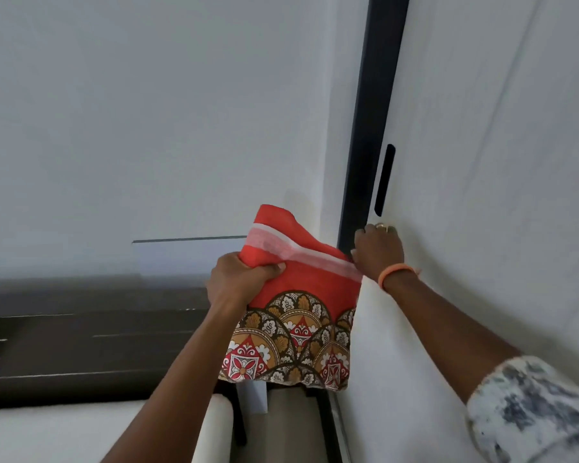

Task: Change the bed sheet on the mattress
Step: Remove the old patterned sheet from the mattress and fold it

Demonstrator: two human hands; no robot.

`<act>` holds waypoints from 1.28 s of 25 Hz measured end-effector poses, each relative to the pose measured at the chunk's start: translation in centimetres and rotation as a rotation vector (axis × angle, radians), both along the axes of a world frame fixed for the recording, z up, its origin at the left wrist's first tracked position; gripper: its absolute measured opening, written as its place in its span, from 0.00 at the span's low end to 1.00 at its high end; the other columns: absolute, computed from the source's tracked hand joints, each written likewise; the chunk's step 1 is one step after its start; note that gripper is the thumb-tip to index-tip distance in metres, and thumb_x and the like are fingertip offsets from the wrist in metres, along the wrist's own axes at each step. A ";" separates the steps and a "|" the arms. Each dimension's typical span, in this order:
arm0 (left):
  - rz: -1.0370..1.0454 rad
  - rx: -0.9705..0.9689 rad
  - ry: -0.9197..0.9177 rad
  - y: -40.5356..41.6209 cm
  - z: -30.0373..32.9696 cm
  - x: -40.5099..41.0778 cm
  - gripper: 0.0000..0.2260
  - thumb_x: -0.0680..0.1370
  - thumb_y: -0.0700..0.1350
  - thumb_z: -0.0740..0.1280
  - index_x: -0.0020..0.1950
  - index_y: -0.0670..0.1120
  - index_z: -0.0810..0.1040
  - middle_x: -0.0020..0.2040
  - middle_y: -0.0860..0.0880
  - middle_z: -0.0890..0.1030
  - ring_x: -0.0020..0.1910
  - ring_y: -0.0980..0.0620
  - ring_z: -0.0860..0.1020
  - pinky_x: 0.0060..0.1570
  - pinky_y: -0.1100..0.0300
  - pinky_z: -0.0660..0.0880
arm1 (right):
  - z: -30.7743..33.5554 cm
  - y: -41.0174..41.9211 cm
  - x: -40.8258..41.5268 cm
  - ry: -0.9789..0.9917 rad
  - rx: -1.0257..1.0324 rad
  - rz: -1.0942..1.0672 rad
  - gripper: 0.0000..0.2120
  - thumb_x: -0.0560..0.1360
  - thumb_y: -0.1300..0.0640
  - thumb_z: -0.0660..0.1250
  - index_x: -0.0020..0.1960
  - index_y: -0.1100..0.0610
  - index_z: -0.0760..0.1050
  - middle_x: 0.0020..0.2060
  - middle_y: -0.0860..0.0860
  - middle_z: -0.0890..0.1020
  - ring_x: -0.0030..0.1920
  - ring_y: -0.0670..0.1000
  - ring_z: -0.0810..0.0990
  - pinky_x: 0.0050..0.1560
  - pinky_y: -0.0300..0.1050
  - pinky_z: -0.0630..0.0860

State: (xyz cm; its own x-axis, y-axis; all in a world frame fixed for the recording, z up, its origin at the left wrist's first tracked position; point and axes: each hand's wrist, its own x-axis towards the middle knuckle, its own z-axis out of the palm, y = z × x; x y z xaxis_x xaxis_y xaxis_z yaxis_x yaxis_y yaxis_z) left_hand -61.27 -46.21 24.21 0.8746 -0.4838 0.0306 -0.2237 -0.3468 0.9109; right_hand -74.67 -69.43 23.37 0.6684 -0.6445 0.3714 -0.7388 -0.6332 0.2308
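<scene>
The left hand (244, 279) grips the folded bed sheet (298, 312) at its left edge, holding it in open air at six o'clock. At three o'clock of it, the right hand (378, 252) curls round the white door (482, 195) edge. The bare mattress (81, 432) lies at seven o'clock.

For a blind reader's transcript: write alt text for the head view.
A person's left hand grips a folded red patterned sheet held up before a white wall, while the right hand, with an orange wristband, rests at the edge of a white sliding door. A bare white mattress lies below.
</scene>
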 end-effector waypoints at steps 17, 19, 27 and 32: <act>-0.170 0.113 -0.091 -15.6 -0.5 8.9 0.28 0.64 0.64 0.77 0.56 0.49 0.78 0.48 0.49 0.83 0.44 0.48 0.81 0.50 0.48 0.80 | 0.5 -15.0 6.7 0.614 -0.368 -0.072 0.14 0.80 0.58 0.59 0.61 0.58 0.76 0.57 0.56 0.79 0.58 0.57 0.77 0.66 0.55 0.67; -0.205 0.130 -0.098 -15.2 -0.7 9.8 0.26 0.63 0.64 0.77 0.53 0.50 0.78 0.46 0.50 0.83 0.42 0.49 0.81 0.49 0.49 0.80 | 1.5 -14.2 7.2 0.632 -0.313 -0.105 0.13 0.79 0.60 0.59 0.60 0.58 0.78 0.55 0.56 0.80 0.57 0.57 0.78 0.64 0.54 0.68; -0.275 0.060 -0.115 -15.7 -0.6 13.3 0.28 0.63 0.66 0.76 0.55 0.50 0.79 0.46 0.51 0.81 0.43 0.48 0.80 0.51 0.47 0.79 | 1.5 -11.9 7.7 0.591 -0.191 -0.228 0.10 0.78 0.60 0.63 0.56 0.57 0.79 0.51 0.55 0.81 0.55 0.58 0.79 0.63 0.57 0.70; -0.350 -0.006 -0.123 -17.8 0.2 13.0 0.29 0.63 0.66 0.76 0.55 0.48 0.79 0.45 0.52 0.80 0.42 0.49 0.79 0.50 0.49 0.79 | 0.4 -9.8 5.1 0.475 -0.179 -0.296 0.09 0.80 0.57 0.61 0.52 0.57 0.80 0.48 0.56 0.83 0.51 0.59 0.81 0.59 0.56 0.71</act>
State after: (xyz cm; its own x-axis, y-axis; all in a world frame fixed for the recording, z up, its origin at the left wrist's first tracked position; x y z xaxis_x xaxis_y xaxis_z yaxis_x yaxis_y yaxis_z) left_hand -48.30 -64.01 24.42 0.6457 -0.7526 0.1293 -0.4360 -0.2243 0.8715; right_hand -69.56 -79.21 23.73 0.5893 -0.7840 0.1951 -0.6674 -0.3363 0.6645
